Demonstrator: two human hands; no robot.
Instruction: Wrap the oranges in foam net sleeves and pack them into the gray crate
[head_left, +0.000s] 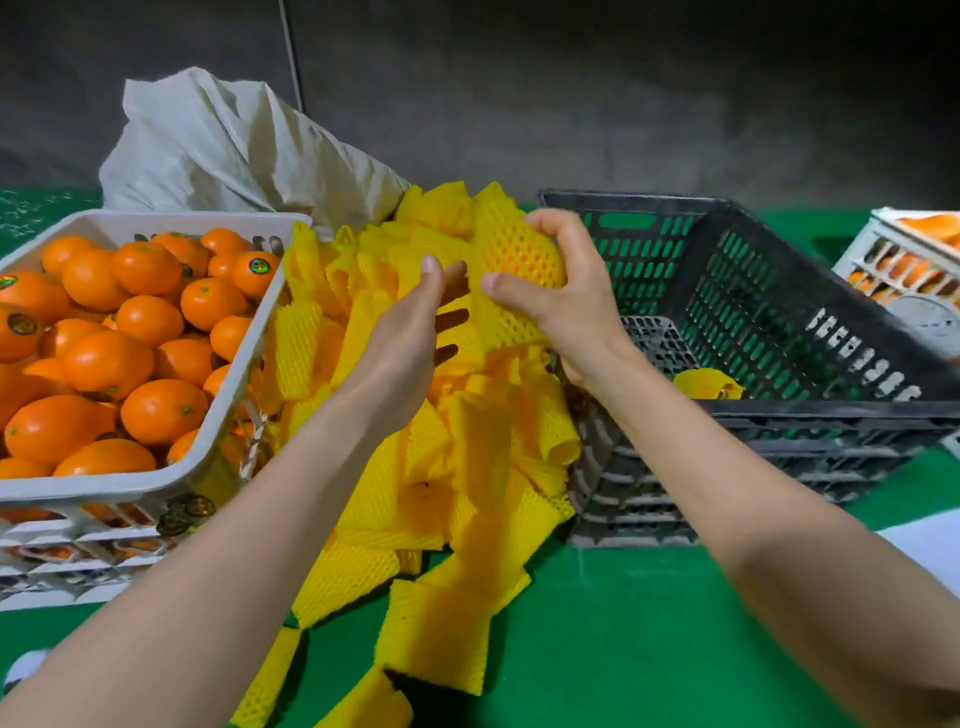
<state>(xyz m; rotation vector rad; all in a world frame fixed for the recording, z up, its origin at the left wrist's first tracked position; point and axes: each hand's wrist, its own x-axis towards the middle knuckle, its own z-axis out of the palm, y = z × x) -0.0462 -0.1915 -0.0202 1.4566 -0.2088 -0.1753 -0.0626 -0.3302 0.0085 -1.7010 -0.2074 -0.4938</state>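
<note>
My right hand grips an orange inside a yellow foam net sleeve, held above the sleeve pile just left of the gray crate. The sleeve's loose end hangs down below the fruit. My left hand is held open beside it with straight fingers, not gripping anything. One wrapped orange lies on the crate's floor. Many bare oranges fill the white crate at the left.
A heap of yellow foam sleeves spreads over the green table between the two crates. A pale woven sack stands behind. Another white crate with oranges sits at the far right.
</note>
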